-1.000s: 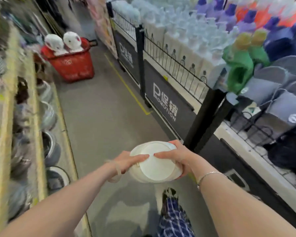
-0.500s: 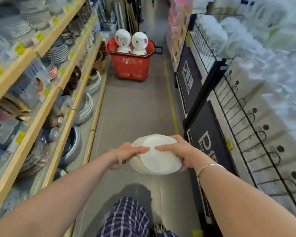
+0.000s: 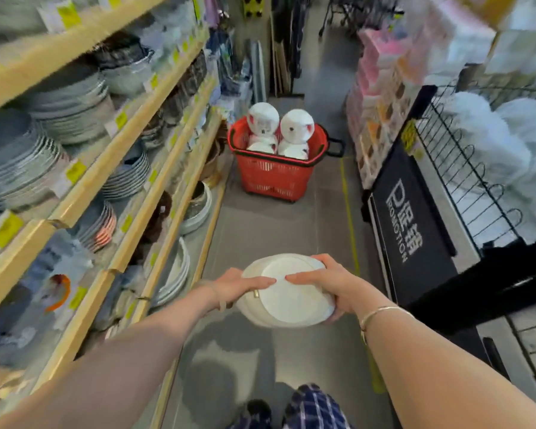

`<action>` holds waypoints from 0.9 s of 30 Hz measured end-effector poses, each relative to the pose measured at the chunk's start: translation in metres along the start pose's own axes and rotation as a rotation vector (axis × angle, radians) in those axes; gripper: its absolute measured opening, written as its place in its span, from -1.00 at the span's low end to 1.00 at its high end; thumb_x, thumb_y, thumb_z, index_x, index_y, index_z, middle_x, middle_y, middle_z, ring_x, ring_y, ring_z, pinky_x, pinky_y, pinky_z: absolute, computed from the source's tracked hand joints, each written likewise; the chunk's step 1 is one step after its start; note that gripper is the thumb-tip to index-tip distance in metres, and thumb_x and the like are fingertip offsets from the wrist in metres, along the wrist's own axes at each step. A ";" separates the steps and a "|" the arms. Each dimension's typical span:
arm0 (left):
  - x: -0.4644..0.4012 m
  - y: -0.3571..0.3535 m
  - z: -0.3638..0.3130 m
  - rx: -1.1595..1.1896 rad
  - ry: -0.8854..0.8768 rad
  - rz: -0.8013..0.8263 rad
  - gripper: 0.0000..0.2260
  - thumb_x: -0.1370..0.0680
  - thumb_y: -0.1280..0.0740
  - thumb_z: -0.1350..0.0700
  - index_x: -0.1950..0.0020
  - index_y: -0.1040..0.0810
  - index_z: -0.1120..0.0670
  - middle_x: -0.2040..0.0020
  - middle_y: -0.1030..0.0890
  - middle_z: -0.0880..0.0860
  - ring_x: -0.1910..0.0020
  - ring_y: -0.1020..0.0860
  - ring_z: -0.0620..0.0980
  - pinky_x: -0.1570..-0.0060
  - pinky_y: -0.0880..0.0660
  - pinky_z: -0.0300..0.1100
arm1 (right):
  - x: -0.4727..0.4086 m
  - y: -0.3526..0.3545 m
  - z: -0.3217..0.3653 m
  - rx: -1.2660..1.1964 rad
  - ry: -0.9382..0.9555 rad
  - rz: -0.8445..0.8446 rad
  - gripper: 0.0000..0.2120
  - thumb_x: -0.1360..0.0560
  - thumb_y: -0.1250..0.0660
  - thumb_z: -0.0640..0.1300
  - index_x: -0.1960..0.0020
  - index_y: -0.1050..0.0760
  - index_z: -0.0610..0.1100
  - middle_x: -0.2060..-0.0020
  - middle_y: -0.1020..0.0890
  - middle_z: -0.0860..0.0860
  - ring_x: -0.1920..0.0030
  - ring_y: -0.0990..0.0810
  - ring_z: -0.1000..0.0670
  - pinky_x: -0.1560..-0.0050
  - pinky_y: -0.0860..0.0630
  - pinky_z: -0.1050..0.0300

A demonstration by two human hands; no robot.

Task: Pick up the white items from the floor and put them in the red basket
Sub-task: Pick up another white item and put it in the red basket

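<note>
I carry a white round dish (image 3: pixel 287 294), bottom side toward me, in front of my waist. My left hand (image 3: pixel 240 286) grips its left edge with the thumb across the base. My right hand (image 3: pixel 325 281) grips its right edge, thumb on the base too. Ahead down the aisle stands the red basket (image 3: pixel 276 173) on the grey floor. Two white round items (image 3: pixel 277 125) with red marks stick up out of it, with more white ones below them.
Wooden shelves (image 3: pixel 143 193) stacked with plates and bowls line the left side. A black promotion stand (image 3: pixel 412 224) with wire racks and white goods lines the right. A yellow floor line (image 3: pixel 348 212) runs along the aisle. My checked trouser legs (image 3: pixel 310 410) show below.
The view has swung and moved along the aisle; the red basket now sits closer and more centred ahead. Both hands keep the same hold on the white dish.
</note>
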State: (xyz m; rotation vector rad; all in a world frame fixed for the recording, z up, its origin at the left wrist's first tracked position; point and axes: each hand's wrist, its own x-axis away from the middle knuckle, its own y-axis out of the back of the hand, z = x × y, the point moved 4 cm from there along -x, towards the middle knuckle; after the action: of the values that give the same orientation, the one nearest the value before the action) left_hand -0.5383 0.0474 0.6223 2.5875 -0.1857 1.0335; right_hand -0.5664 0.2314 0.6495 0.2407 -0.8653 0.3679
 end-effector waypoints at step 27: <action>-0.507 0.327 -0.308 0.049 0.051 0.043 -0.79 -0.37 -0.45 -0.13 0.14 -0.59 -0.03 0.23 -0.61 -0.07 0.28 -0.55 -0.12 0.37 -0.41 -0.28 | -0.481 0.091 0.483 -0.041 -0.025 0.040 -0.29 -0.18 -0.62 -0.10 -0.20 -0.33 0.05 -0.13 -0.46 -0.06 -0.03 -0.51 -0.18 0.04 -0.56 -0.29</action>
State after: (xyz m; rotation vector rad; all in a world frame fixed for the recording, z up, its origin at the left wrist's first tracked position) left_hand -1.1850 -0.1484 0.5690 2.6077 -0.2072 1.1321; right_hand -1.2242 0.0401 0.5840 0.1904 -0.9025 0.3845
